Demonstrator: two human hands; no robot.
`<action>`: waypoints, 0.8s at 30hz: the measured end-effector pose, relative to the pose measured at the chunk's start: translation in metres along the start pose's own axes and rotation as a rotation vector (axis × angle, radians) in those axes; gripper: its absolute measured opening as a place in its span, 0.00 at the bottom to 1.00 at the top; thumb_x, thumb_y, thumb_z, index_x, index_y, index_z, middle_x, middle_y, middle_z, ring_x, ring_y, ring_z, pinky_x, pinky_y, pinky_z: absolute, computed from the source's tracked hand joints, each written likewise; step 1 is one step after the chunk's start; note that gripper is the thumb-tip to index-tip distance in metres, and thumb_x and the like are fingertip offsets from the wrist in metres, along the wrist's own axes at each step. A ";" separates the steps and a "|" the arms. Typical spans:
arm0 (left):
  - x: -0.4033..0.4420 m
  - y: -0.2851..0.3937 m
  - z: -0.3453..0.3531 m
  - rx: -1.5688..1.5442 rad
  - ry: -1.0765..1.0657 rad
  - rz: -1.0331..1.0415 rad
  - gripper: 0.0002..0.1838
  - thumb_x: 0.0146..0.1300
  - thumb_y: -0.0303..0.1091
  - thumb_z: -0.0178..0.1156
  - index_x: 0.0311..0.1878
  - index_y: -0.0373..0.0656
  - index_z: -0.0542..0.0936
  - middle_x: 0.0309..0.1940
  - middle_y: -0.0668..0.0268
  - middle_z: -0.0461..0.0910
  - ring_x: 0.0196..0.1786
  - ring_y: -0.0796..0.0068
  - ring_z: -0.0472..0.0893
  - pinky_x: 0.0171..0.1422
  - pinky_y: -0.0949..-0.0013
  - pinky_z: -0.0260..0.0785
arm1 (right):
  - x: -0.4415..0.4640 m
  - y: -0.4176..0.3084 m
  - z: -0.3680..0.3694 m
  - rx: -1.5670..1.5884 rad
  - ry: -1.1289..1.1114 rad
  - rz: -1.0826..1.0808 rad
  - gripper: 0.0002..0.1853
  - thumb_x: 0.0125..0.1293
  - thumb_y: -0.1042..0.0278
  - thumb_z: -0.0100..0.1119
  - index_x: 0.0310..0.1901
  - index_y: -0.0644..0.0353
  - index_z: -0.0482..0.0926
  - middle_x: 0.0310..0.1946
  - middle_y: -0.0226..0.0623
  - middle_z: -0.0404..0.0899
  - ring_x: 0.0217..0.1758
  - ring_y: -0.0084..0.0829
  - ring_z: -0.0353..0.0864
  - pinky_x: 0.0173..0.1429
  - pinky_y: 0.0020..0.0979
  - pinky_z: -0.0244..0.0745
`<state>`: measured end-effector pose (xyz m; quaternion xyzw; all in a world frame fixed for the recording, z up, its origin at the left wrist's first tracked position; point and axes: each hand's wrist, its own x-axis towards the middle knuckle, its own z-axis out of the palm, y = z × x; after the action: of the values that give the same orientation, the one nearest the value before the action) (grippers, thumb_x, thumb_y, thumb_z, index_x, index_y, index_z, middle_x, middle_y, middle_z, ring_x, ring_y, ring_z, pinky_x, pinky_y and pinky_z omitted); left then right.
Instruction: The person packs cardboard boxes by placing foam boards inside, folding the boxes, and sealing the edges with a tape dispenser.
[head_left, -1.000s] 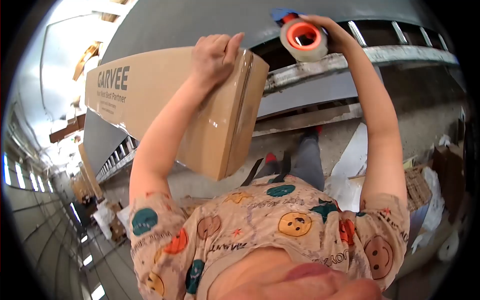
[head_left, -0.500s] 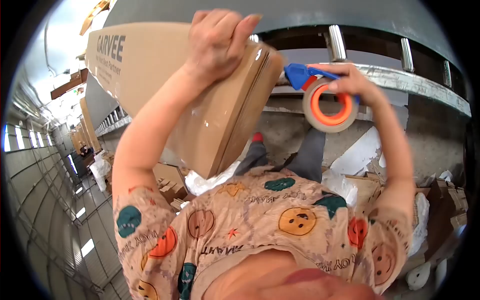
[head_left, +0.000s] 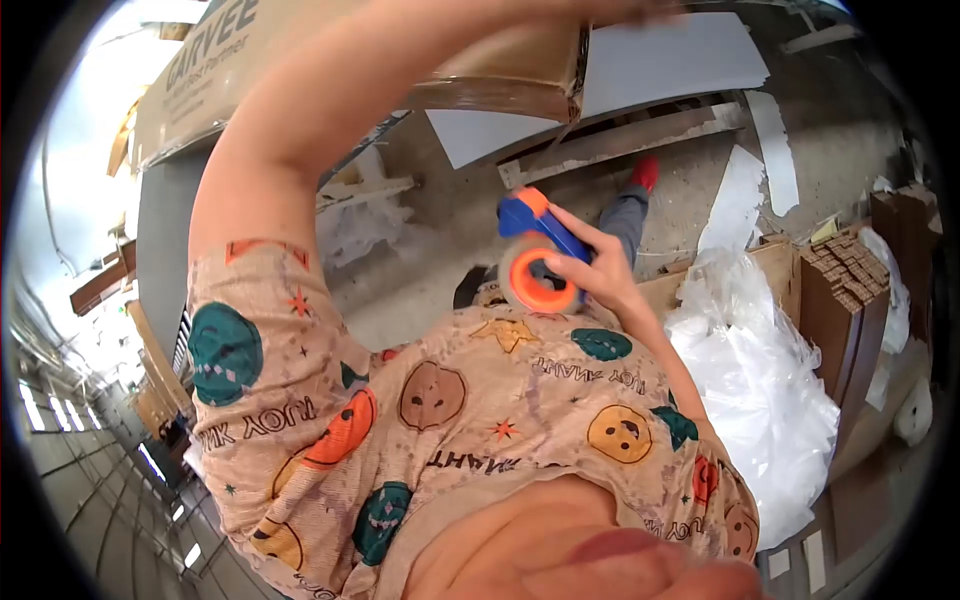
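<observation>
A large brown cardboard box (head_left: 500, 78) printed "GARVEE" lies across the top left. My left arm reaches over it, and my left hand (head_left: 640, 10) is at the top edge, smeared by motion and partly cut off, so its fingers cannot be read. In front of my chest, my right hand (head_left: 605, 265) is closed on the handle of a blue and orange tape dispenser (head_left: 530, 215), which carries a roll on an orange hub. A thin strip appears to run from the box's lower corner toward the dispenser; whether it is tape I cannot tell.
White sheets (head_left: 690, 60) and torn strips (head_left: 770, 150) lie on the concrete floor (head_left: 420, 270). To the right sit a heap of clear plastic wrap (head_left: 750, 390) and stacked brown cardboard (head_left: 850, 290). My foot in a red shoe (head_left: 646, 174) is on the floor.
My left hand has left the box's near end and swung up to the right. The right hand has brought the dispenser down and left, near my chest. The view has turned toward the right.
</observation>
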<state>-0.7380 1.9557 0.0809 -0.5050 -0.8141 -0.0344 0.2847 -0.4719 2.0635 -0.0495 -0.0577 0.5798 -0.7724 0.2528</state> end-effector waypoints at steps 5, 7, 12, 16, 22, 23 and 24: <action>-0.067 0.108 0.010 0.169 -0.953 0.563 0.24 0.47 0.46 0.60 0.46 0.45 0.83 0.45 0.71 0.79 0.59 0.70 0.71 0.68 0.63 0.54 | 0.098 0.010 -0.029 -0.135 -0.009 -0.036 0.27 0.56 0.62 0.64 0.55 0.69 0.75 0.48 0.40 0.79 0.52 0.28 0.77 0.60 0.29 0.68; -0.109 0.084 0.011 0.316 -0.695 0.646 0.27 0.49 0.44 0.58 0.53 0.42 0.78 0.55 0.68 0.74 0.65 0.69 0.65 0.73 0.65 0.49 | 0.110 0.012 -0.022 0.269 0.105 0.113 0.27 0.52 0.57 0.67 0.47 0.72 0.77 0.41 0.37 0.81 0.42 0.24 0.78 0.51 0.27 0.72; -0.201 0.031 0.005 -0.067 -0.643 0.458 0.32 0.60 0.36 0.49 0.68 0.36 0.62 0.71 0.64 0.58 0.75 0.74 0.52 0.80 0.68 0.38 | 0.136 0.016 0.008 -0.327 -0.243 0.063 0.30 0.49 0.46 0.67 0.48 0.61 0.81 0.41 0.38 0.82 0.47 0.26 0.78 0.55 0.28 0.70; -0.289 0.006 -0.018 0.013 -0.979 0.176 0.29 0.64 0.35 0.45 0.69 0.41 0.61 0.72 0.69 0.57 0.75 0.76 0.52 0.79 0.68 0.38 | 0.145 0.015 0.053 -0.296 -0.348 0.053 0.37 0.48 0.40 0.67 0.56 0.58 0.77 0.46 0.40 0.81 0.48 0.27 0.78 0.57 0.28 0.68; -0.466 0.038 -0.114 0.370 -1.739 -0.546 0.27 0.63 0.36 0.46 0.67 0.51 0.67 0.69 0.69 0.63 0.73 0.74 0.58 0.79 0.58 0.35 | 0.120 -0.008 0.035 -0.349 -0.622 0.295 0.34 0.50 0.54 0.71 0.57 0.64 0.76 0.44 0.35 0.81 0.45 0.22 0.78 0.52 0.25 0.71; -0.433 0.067 -0.140 0.275 -1.694 -0.885 0.16 0.62 0.41 0.52 0.49 0.53 0.83 0.49 0.68 0.82 0.61 0.73 0.74 0.75 0.52 0.43 | 0.116 -0.029 0.041 -0.350 -0.614 0.269 0.33 0.49 0.55 0.71 0.56 0.64 0.76 0.44 0.35 0.81 0.45 0.22 0.77 0.52 0.25 0.71; -0.431 0.082 -0.143 0.091 -1.738 -1.171 0.18 0.59 0.49 0.56 0.46 0.50 0.84 0.48 0.65 0.82 0.59 0.68 0.76 0.70 0.52 0.53 | 0.114 -0.052 0.051 -0.351 -0.613 0.231 0.32 0.49 0.56 0.71 0.55 0.64 0.77 0.43 0.35 0.81 0.45 0.22 0.77 0.53 0.25 0.71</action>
<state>-0.4666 1.6010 -0.0331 0.1282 -0.8560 0.2383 -0.4405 -0.5678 1.9779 -0.0085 -0.2629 0.6036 -0.5744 0.4865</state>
